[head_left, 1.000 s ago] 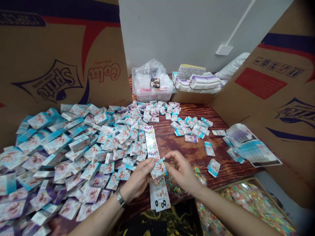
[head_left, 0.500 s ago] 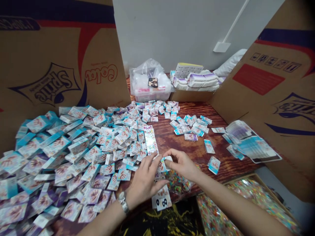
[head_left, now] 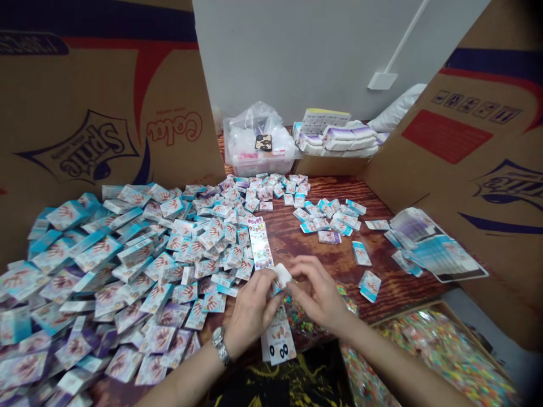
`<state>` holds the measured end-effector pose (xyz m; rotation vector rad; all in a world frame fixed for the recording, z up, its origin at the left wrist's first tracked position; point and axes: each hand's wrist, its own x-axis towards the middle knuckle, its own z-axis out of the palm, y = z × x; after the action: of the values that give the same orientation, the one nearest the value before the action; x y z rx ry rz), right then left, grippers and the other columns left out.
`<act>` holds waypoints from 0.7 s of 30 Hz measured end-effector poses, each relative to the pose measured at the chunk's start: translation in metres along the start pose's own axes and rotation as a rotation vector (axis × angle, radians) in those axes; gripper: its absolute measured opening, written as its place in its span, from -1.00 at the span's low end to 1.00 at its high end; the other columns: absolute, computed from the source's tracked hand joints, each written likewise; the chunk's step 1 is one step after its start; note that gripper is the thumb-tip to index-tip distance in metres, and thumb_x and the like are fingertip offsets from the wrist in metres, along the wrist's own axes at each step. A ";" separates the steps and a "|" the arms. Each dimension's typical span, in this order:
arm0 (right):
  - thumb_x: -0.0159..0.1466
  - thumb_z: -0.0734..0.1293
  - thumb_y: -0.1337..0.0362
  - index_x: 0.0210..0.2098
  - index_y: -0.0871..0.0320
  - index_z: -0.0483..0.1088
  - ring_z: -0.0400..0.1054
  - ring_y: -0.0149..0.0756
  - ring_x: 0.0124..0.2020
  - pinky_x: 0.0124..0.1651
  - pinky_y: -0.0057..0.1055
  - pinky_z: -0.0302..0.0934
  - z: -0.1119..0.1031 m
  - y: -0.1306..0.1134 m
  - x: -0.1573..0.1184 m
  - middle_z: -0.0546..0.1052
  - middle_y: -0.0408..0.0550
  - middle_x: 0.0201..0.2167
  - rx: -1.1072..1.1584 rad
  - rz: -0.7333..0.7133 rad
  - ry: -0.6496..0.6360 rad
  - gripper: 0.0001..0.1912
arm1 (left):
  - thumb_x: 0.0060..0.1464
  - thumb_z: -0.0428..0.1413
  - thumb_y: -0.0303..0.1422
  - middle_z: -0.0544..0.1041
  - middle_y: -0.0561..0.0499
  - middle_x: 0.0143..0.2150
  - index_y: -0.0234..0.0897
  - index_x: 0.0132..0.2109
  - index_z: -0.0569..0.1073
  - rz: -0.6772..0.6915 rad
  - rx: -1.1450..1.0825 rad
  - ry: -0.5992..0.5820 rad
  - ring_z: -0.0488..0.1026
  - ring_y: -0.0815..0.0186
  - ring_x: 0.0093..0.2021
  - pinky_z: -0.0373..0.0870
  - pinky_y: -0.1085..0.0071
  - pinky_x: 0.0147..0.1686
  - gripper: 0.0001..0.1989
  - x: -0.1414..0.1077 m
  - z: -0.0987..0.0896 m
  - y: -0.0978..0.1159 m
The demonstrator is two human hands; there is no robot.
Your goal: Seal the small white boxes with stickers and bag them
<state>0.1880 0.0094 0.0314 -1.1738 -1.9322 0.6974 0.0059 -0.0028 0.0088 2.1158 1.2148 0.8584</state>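
Fingers [head_left: 264, 277], L hand [head_left: 250, 305], R hand [head_left: 321, 297], 1 box [head_left: 282, 276] betw., 1 watch [head_left: 221, 345]

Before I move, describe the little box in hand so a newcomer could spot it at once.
From the big heap of boxes on the left, go right to the left hand. The little box is pinched there, with the right hand close by. Unlike the heaped boxes, it is held, a plain white part showing.
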 end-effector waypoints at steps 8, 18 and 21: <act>0.30 0.21 0.37 -0.06 0.09 0.39 0.30 -0.17 0.01 -0.01 -0.21 0.29 0.014 -0.006 -0.011 0.36 0.09 0.00 -0.053 -0.066 0.056 -0.76 | 0.11 -0.02 -0.49 0.41 -0.11 -0.07 -0.21 0.04 0.22 0.016 0.036 0.048 0.39 0.20 -0.08 0.38 0.27 -0.11 -0.67 0.001 0.003 0.001; 0.23 0.30 0.15 -0.25 0.15 0.44 0.42 -0.28 -0.26 -0.18 -0.37 0.35 0.023 -0.013 0.005 0.54 -0.08 -0.33 0.499 0.426 0.072 -0.79 | 0.12 -0.05 -0.53 0.32 -0.22 0.11 -0.25 0.17 0.12 0.094 0.249 0.061 0.30 0.09 0.11 0.35 0.13 0.04 -0.53 -0.006 0.006 -0.009; 0.19 0.33 0.19 -0.24 0.16 0.44 0.42 -0.31 -0.35 -0.27 -0.39 0.35 0.024 -0.012 0.007 0.53 -0.10 -0.38 0.438 0.432 0.070 -0.80 | 0.11 -0.05 -0.52 0.35 -0.22 0.08 -0.26 0.23 0.03 0.084 0.243 0.075 0.32 0.10 0.09 0.37 0.15 0.02 -0.47 -0.007 0.009 -0.010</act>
<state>0.1605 0.0091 0.0294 -1.3142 -1.3756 1.2173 0.0045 -0.0055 -0.0053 2.3613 1.3348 0.8705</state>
